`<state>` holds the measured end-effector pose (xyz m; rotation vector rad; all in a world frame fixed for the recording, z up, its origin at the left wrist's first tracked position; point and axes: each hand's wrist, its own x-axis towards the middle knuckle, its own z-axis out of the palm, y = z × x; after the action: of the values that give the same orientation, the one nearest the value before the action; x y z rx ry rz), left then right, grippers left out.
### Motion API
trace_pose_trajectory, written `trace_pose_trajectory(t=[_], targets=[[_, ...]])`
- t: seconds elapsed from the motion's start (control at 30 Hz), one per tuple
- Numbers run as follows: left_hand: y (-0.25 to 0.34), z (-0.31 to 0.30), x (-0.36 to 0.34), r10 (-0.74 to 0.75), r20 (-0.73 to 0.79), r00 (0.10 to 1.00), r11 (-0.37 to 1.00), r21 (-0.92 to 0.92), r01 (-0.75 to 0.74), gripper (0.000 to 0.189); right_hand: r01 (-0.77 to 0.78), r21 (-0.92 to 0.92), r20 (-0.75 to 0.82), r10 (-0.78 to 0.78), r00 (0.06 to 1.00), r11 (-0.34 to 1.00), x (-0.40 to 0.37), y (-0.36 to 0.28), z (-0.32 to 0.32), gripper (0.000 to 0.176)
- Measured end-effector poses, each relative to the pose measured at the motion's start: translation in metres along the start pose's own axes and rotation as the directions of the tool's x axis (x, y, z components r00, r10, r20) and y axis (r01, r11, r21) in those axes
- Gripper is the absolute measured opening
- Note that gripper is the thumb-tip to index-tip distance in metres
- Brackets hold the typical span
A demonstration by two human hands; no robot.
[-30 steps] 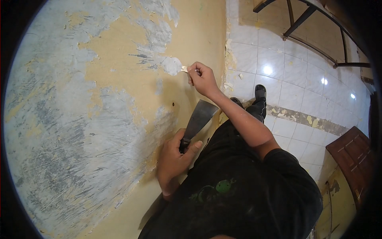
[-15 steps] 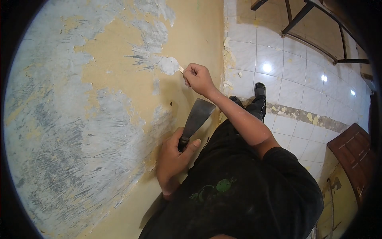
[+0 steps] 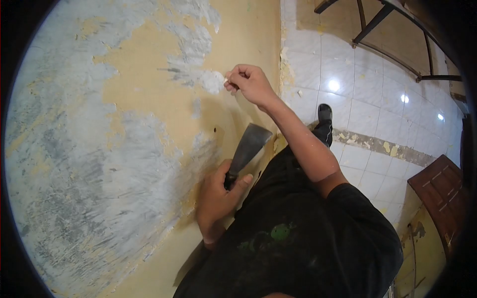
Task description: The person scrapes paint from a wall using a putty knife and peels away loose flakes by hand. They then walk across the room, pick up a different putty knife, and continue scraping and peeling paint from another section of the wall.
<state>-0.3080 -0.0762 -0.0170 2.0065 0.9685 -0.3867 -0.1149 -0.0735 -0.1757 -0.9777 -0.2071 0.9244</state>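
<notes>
My left hand [image 3: 218,196] is closed around the dark handle of a wide-bladed scraper [image 3: 251,145], its blade pointing up and away from the wall. Above it, my right hand [image 3: 250,84] pinches a small pale paint flake [image 3: 226,78] at the right edge of a bare whitish patch [image 3: 211,82] on the wall [image 3: 149,64]. Most of the flake is hidden by the fingers. Yellow paint remains around the patch, while large grey-white scraped areas [image 3: 114,174] spread over the left and lower wall.
Paint chips [image 3: 299,93] lie on the white tiled floor [image 3: 343,64] along the wall's foot. A dark metal frame [image 3: 372,25] stands at the top right. A brown wooden panel [image 3: 439,193] is at the right. My shoe [image 3: 325,112] rests on the tiles.
My right hand has moved slightly up, and the pale strip that stuck out from its fingers now shows only as a small bit. The left hand and scraper are almost unmoved.
</notes>
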Motion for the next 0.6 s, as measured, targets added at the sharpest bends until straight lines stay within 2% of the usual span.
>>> trace_pose_trajectory(t=[0.07,0.13,0.17,0.23,0.37,0.43,0.5,0.57,0.6], targets=[[-0.002,0.001,0.000,0.062,-0.006,0.998,0.998,0.024,-0.062,0.036,0.015,-0.019,0.031,-0.014,0.999,1.000,0.007,-0.003,-0.001,0.015],[-0.002,0.001,0.001,0.040,0.004,0.999,0.999,0.002,-0.040,0.037,0.020,0.126,0.030,-0.024,0.999,0.992,0.003,0.005,-0.003,0.015],[-0.002,0.001,0.000,0.016,0.019,1.000,1.000,-0.018,-0.016,0.037,0.015,0.125,0.033,-0.020,0.999,0.992,0.002,0.011,-0.006,0.015],[-0.002,0.001,0.000,0.025,0.011,1.000,1.000,-0.017,-0.025,0.037,0.016,0.051,-0.063,-0.013,0.998,0.999,0.002,0.021,-0.011,0.015],[0.000,0.001,0.000,0.044,0.008,0.999,0.999,-0.013,-0.044,0.036,0.012,-0.085,-0.121,-0.022,0.992,0.996,-0.007,0.019,-0.009,0.017],[-0.002,0.003,0.001,0.074,-0.015,0.997,0.997,0.001,-0.074,0.032,0.189,-0.073,-0.040,-0.192,0.981,0.979,-0.013,0.012,-0.004,0.015],[-0.008,0.004,0.002,0.111,-0.038,0.993,0.994,0.020,-0.111,0.029,0.169,-0.088,-0.098,-0.178,0.979,0.982,-0.012,0.018,-0.009,0.018],[-0.013,0.001,0.004,-0.057,0.068,0.996,0.978,-0.195,0.069,0.020,0.155,-0.102,-0.152,-0.170,0.974,0.983,-0.014,0.023,-0.017,0.021],[-0.011,0.001,0.004,-0.055,0.062,0.997,0.979,-0.195,0.066,0.020,0.143,-0.098,-0.205,-0.161,0.965,0.985,-0.023,0.027,-0.021,0.023]])
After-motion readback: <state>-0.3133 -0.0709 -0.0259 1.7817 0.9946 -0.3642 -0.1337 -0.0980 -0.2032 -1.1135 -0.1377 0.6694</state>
